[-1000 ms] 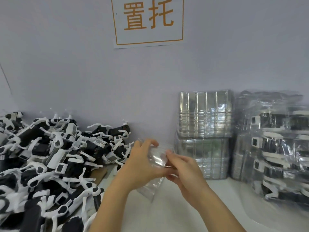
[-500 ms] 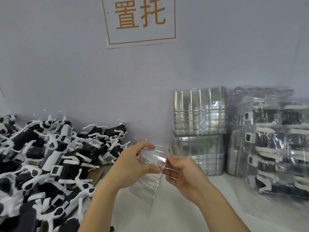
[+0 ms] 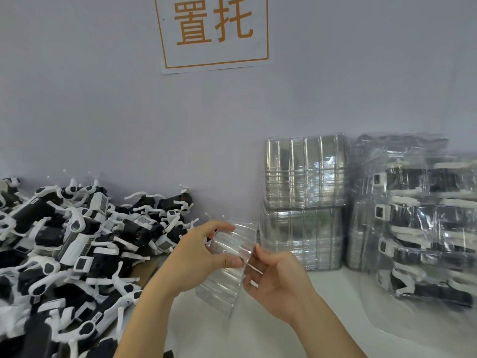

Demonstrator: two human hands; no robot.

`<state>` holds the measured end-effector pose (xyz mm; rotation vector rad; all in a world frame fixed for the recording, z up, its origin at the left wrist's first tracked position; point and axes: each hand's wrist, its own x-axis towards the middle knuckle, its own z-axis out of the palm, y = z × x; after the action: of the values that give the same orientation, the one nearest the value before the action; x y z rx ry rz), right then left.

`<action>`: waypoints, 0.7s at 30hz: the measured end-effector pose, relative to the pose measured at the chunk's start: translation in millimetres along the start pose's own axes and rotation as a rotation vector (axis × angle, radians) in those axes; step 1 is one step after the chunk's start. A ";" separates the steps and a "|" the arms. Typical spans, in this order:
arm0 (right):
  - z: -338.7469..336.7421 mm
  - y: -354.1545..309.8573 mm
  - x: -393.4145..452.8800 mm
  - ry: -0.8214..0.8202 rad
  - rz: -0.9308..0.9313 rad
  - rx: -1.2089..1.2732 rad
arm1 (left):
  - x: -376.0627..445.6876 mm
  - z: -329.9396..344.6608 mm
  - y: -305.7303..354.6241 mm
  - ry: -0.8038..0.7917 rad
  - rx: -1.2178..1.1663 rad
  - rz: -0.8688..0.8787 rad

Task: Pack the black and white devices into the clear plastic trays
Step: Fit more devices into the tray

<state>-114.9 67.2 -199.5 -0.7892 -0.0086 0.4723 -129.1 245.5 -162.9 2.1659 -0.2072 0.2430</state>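
Between my two hands I hold a clear plastic tray (image 3: 227, 277), standing on edge above the white table (image 3: 284, 332). My left hand (image 3: 198, 257) grips its upper left side, thumb and fingers curled round it. My right hand (image 3: 276, 277) pinches the tray's right edge. A large heap of black and white devices (image 3: 69, 244) lies to the left. No device is in either hand.
Two stacks of nested empty clear trays (image 3: 304, 205) stand against the wall at centre right. Beside them at the far right are filled trays wrapped in clear plastic (image 3: 423, 218). A sign with orange characters (image 3: 214, 29) hangs on the wall.
Both hands keep hold of the clear tray and have turned it slightly. The view has shifted a little, so the wall sign and the stacks sit lower and further left.
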 end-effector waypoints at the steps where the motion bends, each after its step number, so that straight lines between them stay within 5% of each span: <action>1: 0.4 1.1 0.1 0.004 0.004 0.007 | -0.3 -0.3 -0.2 -0.003 -0.007 -0.001; 21: 2.3 -8.3 -1.8 0.142 0.037 -0.182 | 3.0 4.9 -10.8 -0.030 -0.132 0.021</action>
<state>-113.6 62.9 -191.9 -1.0012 0.0956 0.4535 -123.1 247.4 -173.4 2.0381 -0.2560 0.2026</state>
